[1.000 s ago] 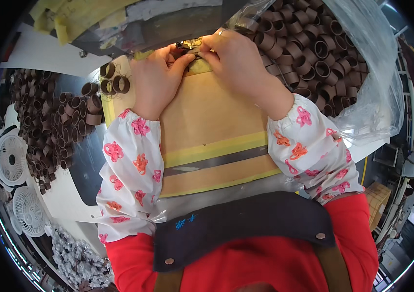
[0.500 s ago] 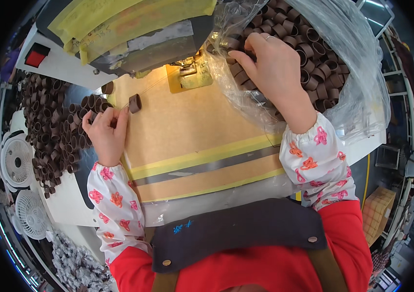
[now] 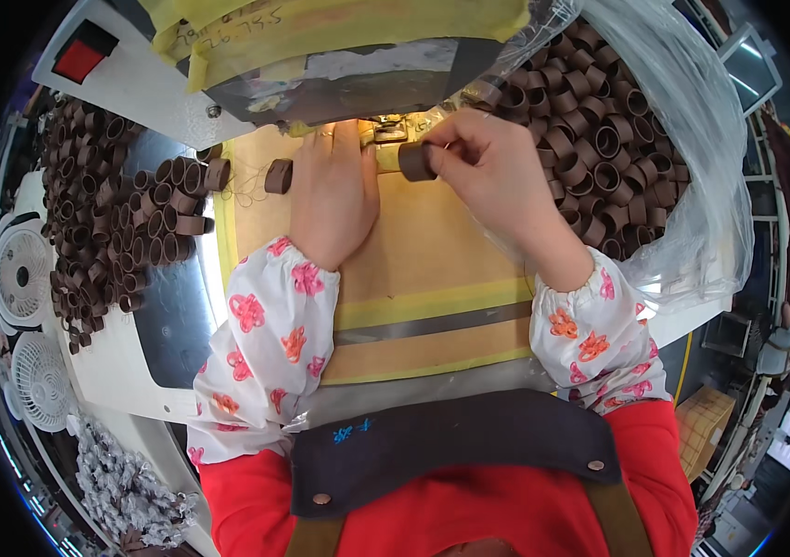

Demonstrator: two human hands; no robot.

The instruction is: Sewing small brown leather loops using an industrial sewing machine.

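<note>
Back from the clear bag (image 3: 715, 204), the right hand (image 3: 492, 167) is now over the tan board (image 3: 436, 246), thumb and forefinger pinching a brown ring (image 3: 414, 161) just to the front and right of the lit presser foot (image 3: 391, 132). The left hand (image 3: 332, 200) has left the loose heap (image 3: 149, 200) and lies over the board, fingers stretched forward close together, their tips hidden under the machine head (image 3: 348, 79); I cannot tell whether they press on anything.

Nearest is the dark apron bib (image 3: 450, 446), close behind the board's front edge. Between the flowered sleeves there is room to move across the board's front half, where yellow tape (image 3: 432, 305) runs side to side. Farther up, just left of the left hand, a single ring (image 3: 278, 176) lies near the board's left edge, as it did before, with fine threads beside it. Past that edge the heap spreads to the far left corner of the white bench (image 3: 112, 381). Along the bench's right edge the bag bulges with more rings (image 3: 606, 144), leaving the right wrist little space on that side. Off the bench's left edge stand two white fans (image 3: 25, 278).
</note>
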